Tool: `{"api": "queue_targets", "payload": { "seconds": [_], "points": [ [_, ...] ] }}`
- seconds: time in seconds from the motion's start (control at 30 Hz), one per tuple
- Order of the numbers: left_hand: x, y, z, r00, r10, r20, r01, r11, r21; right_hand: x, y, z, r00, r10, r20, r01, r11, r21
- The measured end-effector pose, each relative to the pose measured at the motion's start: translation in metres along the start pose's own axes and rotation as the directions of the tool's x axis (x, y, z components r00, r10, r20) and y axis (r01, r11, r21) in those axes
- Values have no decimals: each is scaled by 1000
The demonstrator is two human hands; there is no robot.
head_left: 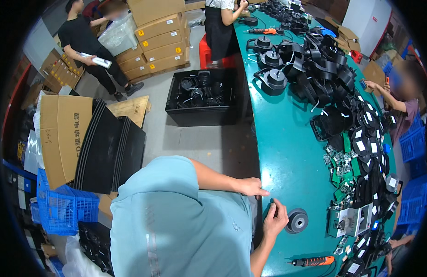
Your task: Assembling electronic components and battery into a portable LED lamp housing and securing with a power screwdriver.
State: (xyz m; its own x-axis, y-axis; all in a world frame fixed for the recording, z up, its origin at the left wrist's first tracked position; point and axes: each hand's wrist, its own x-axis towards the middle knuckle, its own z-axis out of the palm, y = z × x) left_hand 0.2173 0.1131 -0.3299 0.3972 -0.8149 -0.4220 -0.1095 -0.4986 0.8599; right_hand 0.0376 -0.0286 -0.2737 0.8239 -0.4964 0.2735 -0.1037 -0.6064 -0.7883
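My left hand [253, 187] is at the near edge of the green table [287, 171], its fingers curled together and the thumb side toward the right hand. Just in front of it my right hand [275, 219] is closed, thumb and fingers pressed together over the tabletop. Whatever either hand pinches is too small or hidden to name. Right beside the right hand lies a round dark grey part [296, 220] with a raised, ringed centre. Farther along the edge rests an orange and black electric screwdriver [315, 261] with its cable.
Green circuit boards [345, 173] and black round parts with white labels [361, 147] line the table's far side. Black housings [310, 64] are heaped toward the back. A black bin [202, 115] of parts stands on the floor. Co-workers stand around the table and by stacked cartons [162, 41].
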Motion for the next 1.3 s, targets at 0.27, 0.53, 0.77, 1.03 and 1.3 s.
{"api": "queue_targets", "payload": {
  "seconds": [0.27,0.53,0.77,1.03,1.3],
  "points": [
    [3,2,2,999,-43,-12,43,999,-31,0,-2,2,1000,8,-22,-8,1000,8],
    [2,9,3,999,-33,13,35,991,-129,-3,-2,1,999,-34,-32,33,999,-8],
    [9,3,4,999,-51,-1,51,997,-56,-3,-3,-1,999,-31,-25,32,999,23],
    [-6,25,-2,997,-72,-24,72,997,3,-3,-3,-3,999,-22,-35,24,999,37],
    [0,22,-1,978,-205,-26,207,976,73,-5,1,-3,998,-49,-29,50,996,69]
  ]
}}
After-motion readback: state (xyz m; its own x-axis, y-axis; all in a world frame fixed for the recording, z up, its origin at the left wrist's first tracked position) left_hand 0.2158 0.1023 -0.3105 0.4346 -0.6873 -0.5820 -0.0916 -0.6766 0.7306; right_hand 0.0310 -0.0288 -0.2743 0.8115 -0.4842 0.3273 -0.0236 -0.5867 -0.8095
